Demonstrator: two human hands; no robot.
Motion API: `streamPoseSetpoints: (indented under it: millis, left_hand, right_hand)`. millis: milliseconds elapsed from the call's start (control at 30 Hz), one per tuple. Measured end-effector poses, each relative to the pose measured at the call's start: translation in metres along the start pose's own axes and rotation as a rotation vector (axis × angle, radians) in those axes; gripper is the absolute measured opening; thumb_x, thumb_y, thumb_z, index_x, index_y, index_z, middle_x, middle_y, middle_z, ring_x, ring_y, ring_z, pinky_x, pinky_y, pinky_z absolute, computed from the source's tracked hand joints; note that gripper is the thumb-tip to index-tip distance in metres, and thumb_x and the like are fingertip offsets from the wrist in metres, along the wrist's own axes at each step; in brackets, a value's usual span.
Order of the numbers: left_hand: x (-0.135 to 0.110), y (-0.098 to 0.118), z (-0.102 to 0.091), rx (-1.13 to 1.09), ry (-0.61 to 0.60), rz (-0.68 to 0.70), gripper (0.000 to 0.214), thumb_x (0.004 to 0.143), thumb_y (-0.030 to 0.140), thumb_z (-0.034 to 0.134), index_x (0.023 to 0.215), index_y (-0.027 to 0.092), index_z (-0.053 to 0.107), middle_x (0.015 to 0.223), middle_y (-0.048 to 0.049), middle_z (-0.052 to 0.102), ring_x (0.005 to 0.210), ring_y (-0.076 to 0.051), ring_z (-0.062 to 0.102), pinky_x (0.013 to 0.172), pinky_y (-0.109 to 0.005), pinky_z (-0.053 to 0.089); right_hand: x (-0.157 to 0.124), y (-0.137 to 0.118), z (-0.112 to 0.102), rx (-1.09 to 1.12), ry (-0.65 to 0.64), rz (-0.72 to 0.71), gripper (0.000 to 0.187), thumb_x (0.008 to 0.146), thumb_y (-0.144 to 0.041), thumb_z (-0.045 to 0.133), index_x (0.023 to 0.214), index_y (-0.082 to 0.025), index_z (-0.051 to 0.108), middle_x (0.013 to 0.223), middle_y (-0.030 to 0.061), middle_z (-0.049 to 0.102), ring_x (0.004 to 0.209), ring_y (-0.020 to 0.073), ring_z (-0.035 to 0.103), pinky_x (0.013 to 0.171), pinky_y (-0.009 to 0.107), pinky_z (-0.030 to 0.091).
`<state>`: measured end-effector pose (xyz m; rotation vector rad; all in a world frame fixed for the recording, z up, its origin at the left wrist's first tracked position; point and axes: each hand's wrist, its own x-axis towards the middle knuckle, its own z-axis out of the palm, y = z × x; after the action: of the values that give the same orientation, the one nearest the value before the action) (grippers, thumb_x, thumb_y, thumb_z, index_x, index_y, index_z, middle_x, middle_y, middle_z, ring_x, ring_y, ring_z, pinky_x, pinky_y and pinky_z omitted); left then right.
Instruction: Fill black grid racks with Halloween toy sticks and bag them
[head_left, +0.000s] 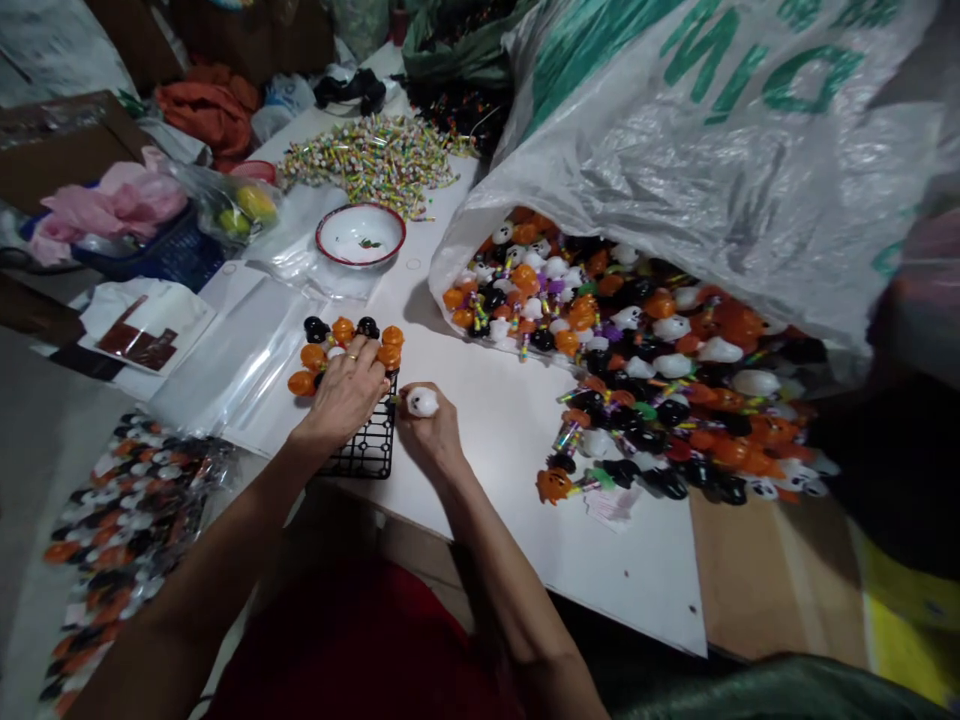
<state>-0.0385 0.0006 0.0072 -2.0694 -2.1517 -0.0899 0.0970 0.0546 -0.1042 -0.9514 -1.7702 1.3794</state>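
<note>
1. As I look down through the head camera, a white counter (517, 520) fills the middle of the view, running from near the body to the far clutter.
2. A large white plastic sack (712, 140) with green lettering lies on its side at the right, its mouth open toward the centre.
3. A heap of small toys (652, 380) in orange, black and white, some on striped sticks, spills from that mouth onto the counter.
4. At the lower left, off the counter's edge, lies a clear bag of packed toys (127, 520) in the same colours.
5. Clear plastic sheets (240, 355) lie flat on the counter's left part.
6. A pile of striped sticks (375, 160) sits at the far end of the counter.
7. Just nearer than that pile stands a red-rimmed white bowl (360, 235).
8. A black grid tray (371, 448) rests near the counter's front edge, with orange and black toy heads (341, 340) standing along its far end.
9. The left hand (345, 392) lies palm down over the tray; its grip is released, fingers spread and touching the toy heads.
10. The right hand (433, 438) sits just beside the tray's right edge, its grip clenched around a white ghost toy (421, 402), whose face shows above the fingers.
</note>
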Motion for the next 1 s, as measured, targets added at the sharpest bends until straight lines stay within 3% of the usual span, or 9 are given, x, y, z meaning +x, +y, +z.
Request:
streamPoseSetpoints:
  millis: [167,300,500,667,867,933,1000]
  left_hand:
    - [0.003,-0.002,0.003,-0.028,-0.048,-0.019,0.023,0.095,0.020,0.048,0.103,0.009,0.066,0.136,-0.0209,0.056,0.133,-0.036,0.047,0.095,-0.047,0.051]
    - [-0.002,-0.005,0.011,-0.048,0.032,-0.040,0.026,0.097,0.020,0.044,0.110,0.010,0.064,0.139,-0.0186,0.055,0.136,-0.032,0.046,0.101,-0.044,0.048]
    - [-0.008,-0.006,0.023,-0.009,0.112,-0.039,0.027,0.098,0.018,0.039,0.106,0.012,0.065,0.140,-0.0164,0.056,0.137,-0.032,0.046,0.104,-0.042,0.045]
    - [-0.010,-0.007,0.028,-0.067,0.127,-0.037,0.027,0.096,0.015,0.041,0.108,0.011,0.066,0.141,-0.0171,0.056,0.138,-0.033,0.045,0.103,-0.045,0.045]
    - [-0.005,-0.009,0.013,-0.127,0.159,-0.137,0.031,0.100,0.019,0.037,0.106,0.010,0.066,0.136,-0.0187,0.059,0.130,-0.029,0.053,0.101,-0.041,0.047]
    - [-0.002,-0.006,0.005,-0.127,0.187,-0.144,0.031,0.100,0.026,0.041,0.114,0.011,0.064,0.140,-0.0188,0.056,0.132,-0.031,0.051,0.107,-0.045,0.043]
    - [-0.001,0.000,0.000,-0.115,0.175,-0.036,0.037,0.097,0.036,0.049,0.125,0.014,0.060,0.148,-0.0171,0.049,0.140,-0.033,0.042,0.114,-0.055,0.033]
  right_hand:
    - [0.009,0.001,0.010,-0.299,-0.114,-0.129,0.019,0.089,-0.030,0.046,0.093,-0.018,0.060,0.089,0.0081,0.067,0.081,0.0209,0.061,0.076,0.031,0.050]
    - [0.007,0.004,0.009,-0.376,-0.169,-0.181,0.021,0.091,-0.028,0.042,0.098,-0.018,0.060,0.094,0.0091,0.067,0.081,0.0209,0.061,0.077,0.031,0.049]
    - [0.004,0.011,0.009,-0.299,-0.162,-0.064,0.017,0.087,-0.032,0.049,0.092,-0.020,0.060,0.082,0.0037,0.067,0.073,0.0199,0.060,0.068,0.029,0.047]
    - [-0.003,0.007,0.014,-0.472,-0.122,-0.034,0.020,0.090,-0.035,0.044,0.093,-0.021,0.058,0.087,0.0063,0.066,0.079,0.0218,0.060,0.070,0.030,0.047]
    - [0.018,-0.020,0.021,-0.773,-0.265,-0.027,0.025,0.094,-0.028,0.043,0.109,-0.018,0.060,0.104,0.0130,0.067,0.096,0.0257,0.061,0.076,0.032,0.047]
    - [0.019,-0.021,0.024,-0.797,-0.304,-0.047,0.028,0.095,-0.027,0.043,0.116,-0.019,0.060,0.107,0.0127,0.068,0.099,0.0257,0.061,0.080,0.032,0.046]
    - [0.014,-0.018,0.020,-0.803,-0.314,-0.080,0.030,0.095,-0.029,0.046,0.119,-0.018,0.061,0.109,0.0129,0.069,0.101,0.0256,0.062,0.082,0.032,0.046]
